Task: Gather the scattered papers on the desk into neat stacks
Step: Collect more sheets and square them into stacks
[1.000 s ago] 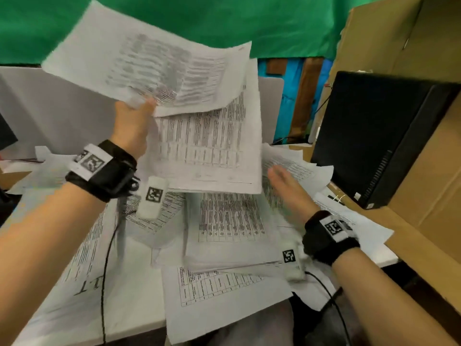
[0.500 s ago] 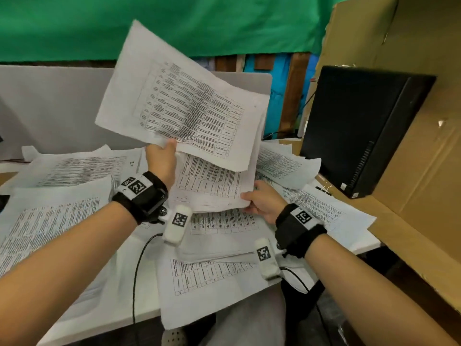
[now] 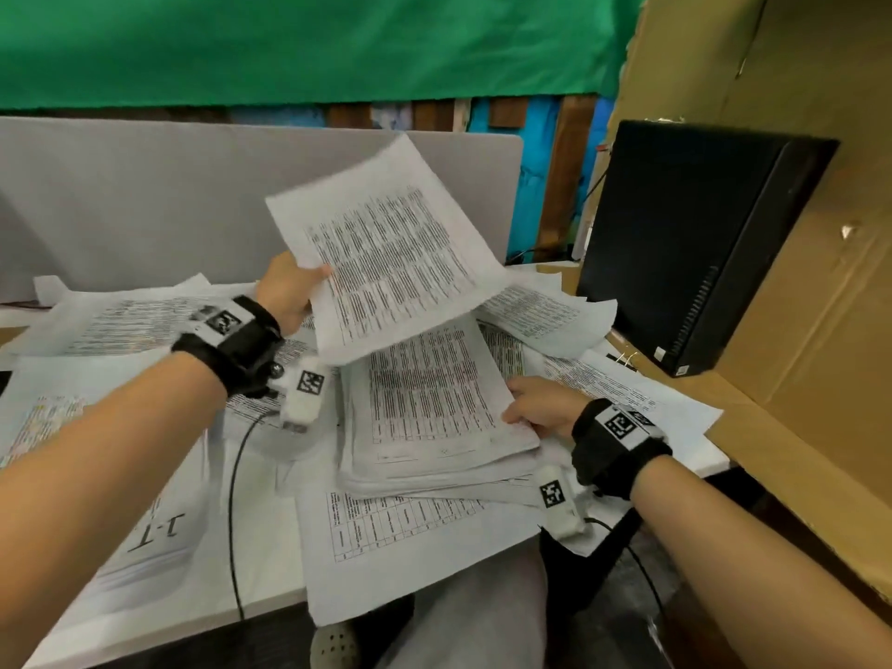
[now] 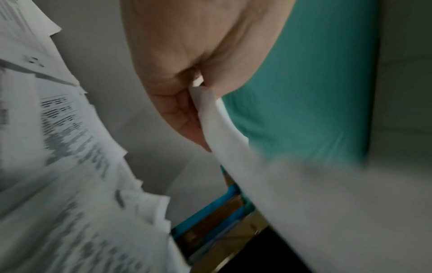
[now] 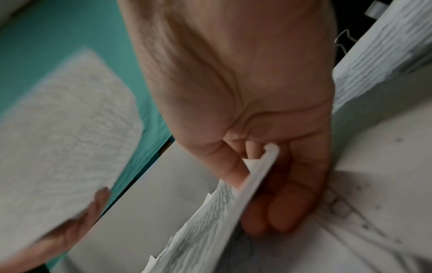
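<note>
My left hand point(image 3: 288, 296) pinches the near-left edge of a printed sheet point(image 3: 386, 263), raised and tilted over the stack point(image 3: 434, 408) lying just right of that hand. My right hand point(image 3: 543, 411) grips the stack's right edge, thumb on top, fingers point(image 5: 280, 212) curled beneath. Loose papers point(image 3: 125, 325) spread across the desk point(image 3: 270, 572) around both hands.

Two hands showed: the left hand point(image 3: 289, 294) and the right hand point(image 3: 543, 408). One black computer tower point(image 3: 685, 243) stood there. The loose papers point(image 3: 145, 325) overlapped too much to count; one thick stack point(image 3: 434, 427) lay among them.
</note>
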Demonstrator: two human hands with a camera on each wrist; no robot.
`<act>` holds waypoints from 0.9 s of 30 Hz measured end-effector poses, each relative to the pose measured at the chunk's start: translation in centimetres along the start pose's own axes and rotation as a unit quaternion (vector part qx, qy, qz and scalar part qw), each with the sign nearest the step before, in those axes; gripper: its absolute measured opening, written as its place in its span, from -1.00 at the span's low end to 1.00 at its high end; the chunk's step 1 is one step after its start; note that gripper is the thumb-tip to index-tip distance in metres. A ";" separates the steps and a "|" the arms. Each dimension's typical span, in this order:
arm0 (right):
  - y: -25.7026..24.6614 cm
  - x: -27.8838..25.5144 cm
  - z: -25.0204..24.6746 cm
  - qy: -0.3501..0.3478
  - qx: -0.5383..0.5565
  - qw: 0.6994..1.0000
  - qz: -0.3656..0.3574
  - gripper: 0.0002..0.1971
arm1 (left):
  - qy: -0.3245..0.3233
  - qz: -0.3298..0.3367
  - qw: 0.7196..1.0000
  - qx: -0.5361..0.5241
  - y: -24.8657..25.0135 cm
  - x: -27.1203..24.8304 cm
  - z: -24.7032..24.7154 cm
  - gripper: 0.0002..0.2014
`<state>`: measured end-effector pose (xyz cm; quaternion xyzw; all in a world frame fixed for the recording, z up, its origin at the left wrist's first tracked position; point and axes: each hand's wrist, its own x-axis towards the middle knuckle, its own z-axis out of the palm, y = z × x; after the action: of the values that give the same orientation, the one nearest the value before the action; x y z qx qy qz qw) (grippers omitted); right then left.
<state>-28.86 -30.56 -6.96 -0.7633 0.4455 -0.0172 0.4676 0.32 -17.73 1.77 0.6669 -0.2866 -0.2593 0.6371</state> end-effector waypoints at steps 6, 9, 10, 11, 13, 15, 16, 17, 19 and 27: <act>0.0 -0.8 -0.5 -0.062 0.067 0.995 0.040 -0.73 | -0.056 -0.092 0.979 0.174 -5.7 -0.6 3.7 -0.90; -0.2 -1.0 -1.1 -0.016 0.143 0.988 0.056 -0.84 | -0.095 -0.121 0.965 0.214 -8.3 0.5 3.7 -0.71; -0.2 -0.6 -1.2 0.007 0.171 0.984 0.055 -0.82 | -0.096 -0.119 0.961 0.229 -8.9 0.8 3.6 -0.64; -0.5 -0.6 -1.1 0.026 0.200 0.978 0.052 -0.80 | -0.087 -0.111 0.959 0.246 -9.6 1.3 3.4 -0.63; -1.0 0.0 -0.8 0.051 0.235 0.969 0.051 -0.71 | -0.078 -0.094 0.951 0.285 -10.1 1.2 3.4 -0.68; -1.3 0.9 -0.4 0.057 0.242 0.967 0.049 -0.64 | -0.059 -0.097 0.936 0.332 -10.3 1.1 3.2 -0.58; -1.3 1.6 -0.2 0.052 0.222 0.973 0.043 -0.61 | -0.048 -0.110 0.933 0.340 -10.2 0.8 3.0 -0.52; -1.3 2.0 0.0 0.048 0.199 0.978 0.036 -0.53 | -0.046 -0.124 0.932 0.339 -10.5 1.1 2.7 -0.49; -0.7 3.7 0.4 0.025 0.145 0.989 0.025 -0.24 | -0.073 -0.151 0.944 0.283 -10.6 0.8 2.8 -0.54; -3.8 -0.8 0.6 0.038 0.215 0.964 -0.151 -0.60 | 0.008 0.055 0.996 0.076 -8.0 -2.9 3.5 -0.68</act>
<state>-26.56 -28.95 -4.21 -0.7018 0.3285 -0.2119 0.5956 -3.79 -17.89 -6.46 0.6986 -0.3360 -0.1960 0.6005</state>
